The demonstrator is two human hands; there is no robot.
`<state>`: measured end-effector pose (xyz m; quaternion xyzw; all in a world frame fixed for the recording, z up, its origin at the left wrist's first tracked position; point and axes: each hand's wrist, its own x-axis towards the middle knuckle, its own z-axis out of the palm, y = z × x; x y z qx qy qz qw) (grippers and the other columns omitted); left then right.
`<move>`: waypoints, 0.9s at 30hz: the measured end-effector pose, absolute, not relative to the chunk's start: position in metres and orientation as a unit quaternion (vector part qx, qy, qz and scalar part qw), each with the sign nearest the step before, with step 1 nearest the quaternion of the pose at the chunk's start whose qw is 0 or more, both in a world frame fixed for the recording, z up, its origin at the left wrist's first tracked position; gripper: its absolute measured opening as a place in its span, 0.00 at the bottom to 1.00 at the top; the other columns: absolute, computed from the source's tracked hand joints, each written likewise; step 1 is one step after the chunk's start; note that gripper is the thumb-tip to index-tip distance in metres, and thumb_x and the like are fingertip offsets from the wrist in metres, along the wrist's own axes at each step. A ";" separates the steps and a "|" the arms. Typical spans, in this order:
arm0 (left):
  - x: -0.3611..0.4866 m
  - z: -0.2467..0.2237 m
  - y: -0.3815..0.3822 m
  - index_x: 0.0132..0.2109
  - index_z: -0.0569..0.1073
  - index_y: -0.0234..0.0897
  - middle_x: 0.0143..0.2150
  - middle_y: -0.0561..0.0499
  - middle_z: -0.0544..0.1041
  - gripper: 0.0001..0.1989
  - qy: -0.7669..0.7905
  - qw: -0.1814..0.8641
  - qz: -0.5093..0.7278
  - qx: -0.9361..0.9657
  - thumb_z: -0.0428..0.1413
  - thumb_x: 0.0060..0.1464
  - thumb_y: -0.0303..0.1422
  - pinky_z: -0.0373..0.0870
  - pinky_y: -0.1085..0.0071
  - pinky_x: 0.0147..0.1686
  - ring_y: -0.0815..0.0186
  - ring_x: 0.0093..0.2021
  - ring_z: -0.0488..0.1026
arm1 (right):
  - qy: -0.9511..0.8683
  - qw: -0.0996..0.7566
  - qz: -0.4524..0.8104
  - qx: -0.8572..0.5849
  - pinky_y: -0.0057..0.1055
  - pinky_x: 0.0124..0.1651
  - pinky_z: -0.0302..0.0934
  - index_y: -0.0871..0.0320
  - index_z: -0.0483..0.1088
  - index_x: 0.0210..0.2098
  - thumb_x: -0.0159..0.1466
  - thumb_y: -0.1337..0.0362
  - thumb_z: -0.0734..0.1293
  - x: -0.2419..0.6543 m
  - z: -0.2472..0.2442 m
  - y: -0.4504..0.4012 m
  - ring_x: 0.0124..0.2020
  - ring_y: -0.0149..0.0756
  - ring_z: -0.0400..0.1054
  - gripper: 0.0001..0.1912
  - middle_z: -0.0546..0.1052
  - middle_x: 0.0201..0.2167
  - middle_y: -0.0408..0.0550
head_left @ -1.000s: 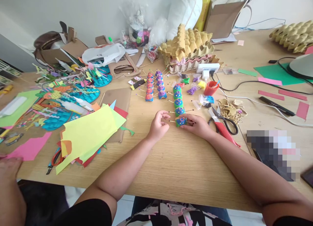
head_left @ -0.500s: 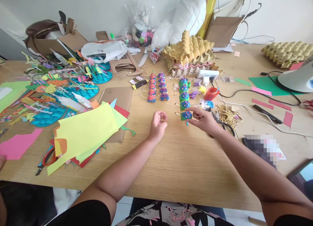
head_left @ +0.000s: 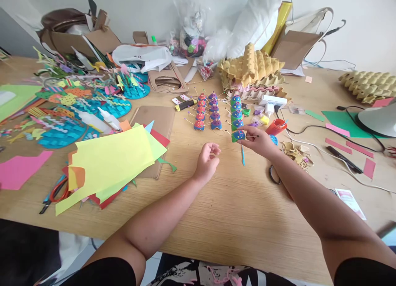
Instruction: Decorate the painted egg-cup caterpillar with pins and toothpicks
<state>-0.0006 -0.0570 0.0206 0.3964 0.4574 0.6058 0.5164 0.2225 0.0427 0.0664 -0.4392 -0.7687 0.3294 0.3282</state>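
Observation:
My right hand (head_left: 258,141) pinches the front piece of a green and blue painted row (head_left: 237,122), made of egg-carton cups with thin pins sticking out. That front piece stands against the rest of the row. Left of it my left hand (head_left: 208,161) hovers over the table, fingers loosely curled and apart, holding nothing. Two more painted rows stand side by side beyond my left hand, one red and blue (head_left: 200,113), one purple and blue (head_left: 214,112). A thin blue stick (head_left: 243,156) lies just in front of the green row.
Yellow paper sheets (head_left: 111,162) lie on cardboard at left, near blue woven crafts (head_left: 62,133) and glue bottles (head_left: 91,120). Egg cartons (head_left: 250,67) are stacked behind. A red cup (head_left: 276,126), black scissors (head_left: 275,174) and cables lie at right.
The front green and blue piece has moved away from me with my right hand, closing up to the row. The blue stick is now more exposed. The camera view has shifted.

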 end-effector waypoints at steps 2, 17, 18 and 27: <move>0.000 0.021 -0.057 0.44 0.70 0.38 0.40 0.50 0.74 0.24 0.457 0.519 0.605 0.394 0.53 0.34 0.23 0.64 0.69 0.38 0.65 0.40 0.70 | -0.766 0.323 0.328 -0.449 0.35 0.34 0.45 0.56 0.76 0.56 0.60 0.51 0.76 0.225 0.063 0.045 0.26 0.29 0.46 0.27 0.51 0.24 0.33; -0.001 0.018 -0.058 0.44 0.71 0.39 0.40 0.50 0.74 0.23 0.454 0.523 0.601 0.399 0.53 0.36 0.22 0.64 0.69 0.40 0.65 0.41 0.70 | -0.757 0.320 0.330 -0.464 0.34 0.34 0.46 0.58 0.76 0.54 0.57 0.46 0.78 0.214 0.060 0.071 0.26 0.29 0.48 0.32 0.53 0.23 0.32; -0.001 0.018 -0.058 0.44 0.71 0.39 0.40 0.50 0.74 0.23 0.454 0.523 0.601 0.400 0.53 0.36 0.22 0.64 0.69 0.40 0.65 0.41 0.70 | -0.756 0.319 0.332 -0.465 0.34 0.33 0.46 0.58 0.76 0.54 0.57 0.45 0.78 0.214 0.060 0.072 0.26 0.29 0.48 0.32 0.53 0.23 0.32; -0.001 0.016 -0.057 0.44 0.71 0.39 0.40 0.51 0.75 0.23 0.452 0.520 0.600 0.406 0.53 0.37 0.21 0.64 0.70 0.41 0.66 0.41 0.70 | -0.727 0.335 0.356 -0.482 0.34 0.34 0.45 0.59 0.76 0.55 0.55 0.45 0.79 0.209 0.055 0.085 0.25 0.27 0.47 0.35 0.53 0.22 0.31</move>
